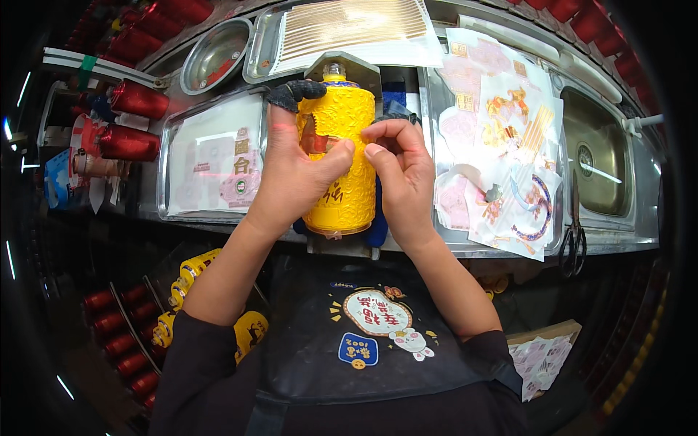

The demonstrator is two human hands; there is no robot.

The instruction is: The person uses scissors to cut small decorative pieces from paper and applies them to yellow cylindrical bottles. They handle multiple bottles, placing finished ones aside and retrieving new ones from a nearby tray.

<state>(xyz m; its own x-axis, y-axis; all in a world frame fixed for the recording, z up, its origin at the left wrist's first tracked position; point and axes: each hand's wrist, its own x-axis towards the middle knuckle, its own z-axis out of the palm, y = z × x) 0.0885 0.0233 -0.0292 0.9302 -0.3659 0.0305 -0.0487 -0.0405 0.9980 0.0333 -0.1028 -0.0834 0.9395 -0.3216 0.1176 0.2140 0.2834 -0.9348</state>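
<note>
A yellow bottle [339, 174] with an embossed surface and a clear, stoppered neck lies in front of me, its neck pointing away. On its left side sits a brown and reddish decal patch [314, 138]. My left hand [291, 156] is closed on the bottle's left side, thumb pressed to the front, a dark finger cover on the forefinger near the shoulder. At the right side, my right hand [400, 156] has thumb and forefinger tips pinched close together against the bottle. Whatever may be between those tips is hidden. Beneath the bottle, a stand with blue padding [376, 231] partly shows.
A tray [166, 182] with decal sheets is at left; a metal bowl [217, 54] stands behind it. Decal cutouts [502, 145] cover the right tray. Scissors [573, 243] hang by the sink [600, 145]. Red bottles [131, 142] and yellow bottles [196, 269] stand at left.
</note>
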